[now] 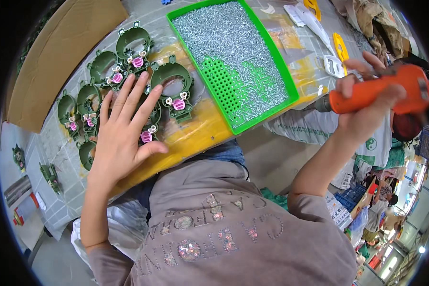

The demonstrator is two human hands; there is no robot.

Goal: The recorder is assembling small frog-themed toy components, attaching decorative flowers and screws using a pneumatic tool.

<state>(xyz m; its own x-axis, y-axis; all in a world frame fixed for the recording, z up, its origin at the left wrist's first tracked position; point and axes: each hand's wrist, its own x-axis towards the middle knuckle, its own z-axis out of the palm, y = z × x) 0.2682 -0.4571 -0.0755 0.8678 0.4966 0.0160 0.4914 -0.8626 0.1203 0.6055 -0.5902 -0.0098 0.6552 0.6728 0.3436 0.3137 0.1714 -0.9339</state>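
**Left hand [119,131] over green housings [157,74], right hand [360,120] around an orange power tool [364,95]**

The housings, ring-shaped with pink and white parts [178,104] attached, stand clustered at the upper left of the frame. The left hand lies palm down over the middle of them, its fingers open and spread; whether they press on the housings cannot be told. At the right of the frame, the right hand's fingers are wrapped around the power tool, its dark nose [323,104] pointing left. A green tray [265,116] of silvery screws [219,28] sits at the upper centre on the desk [190,141], its perforated bottom partly bare. Cardboard [66,52] curves across the upper left; white tools with yellow parts [314,26] lie at the upper right.
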